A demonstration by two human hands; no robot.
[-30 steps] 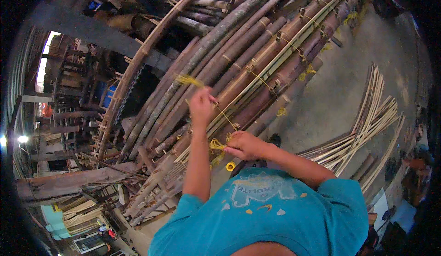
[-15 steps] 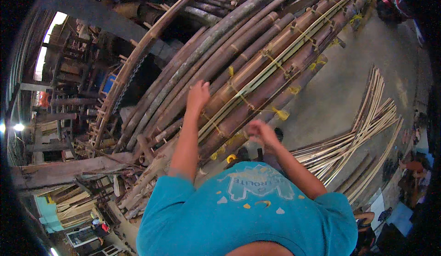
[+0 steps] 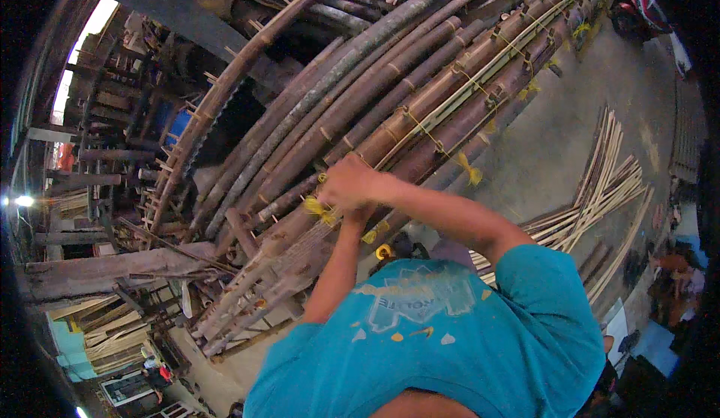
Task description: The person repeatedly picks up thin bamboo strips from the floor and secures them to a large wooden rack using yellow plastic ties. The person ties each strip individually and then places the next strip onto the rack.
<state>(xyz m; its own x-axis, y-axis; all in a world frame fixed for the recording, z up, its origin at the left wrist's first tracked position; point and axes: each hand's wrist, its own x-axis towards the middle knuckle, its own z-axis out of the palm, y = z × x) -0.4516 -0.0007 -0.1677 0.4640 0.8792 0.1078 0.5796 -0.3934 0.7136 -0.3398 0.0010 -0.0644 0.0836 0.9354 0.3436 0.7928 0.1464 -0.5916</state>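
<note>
My right hand (image 3: 349, 183) reaches across to the left over the lashed bamboo poles, its fingers curled closed. What lies in them, if anything, is hidden. Just beneath it is my left hand (image 3: 361, 211), mostly covered by the right one, so its fingers do not show. Both hands are close together at the near part of a long brown bamboo pole (image 3: 391, 131). A tuft of yellow twine (image 3: 318, 209) sticks out beside them. Pale thin strips (image 3: 469, 88) run along the groove between this pole and a darker one (image 3: 450, 133), with ties crossing over them.
More long poles (image 3: 300, 129) lie alongside to the left. A curved rail with pegs (image 3: 225, 80) stands beyond them. On the concrete floor (image 3: 566, 110) at the right lies a loose pile of split strips (image 3: 592, 200). A thick beam (image 3: 120, 269) crosses at the left.
My right hand has swung left from beside the poles to meet my left hand. The left hand has drawn back nearer my body.
</note>
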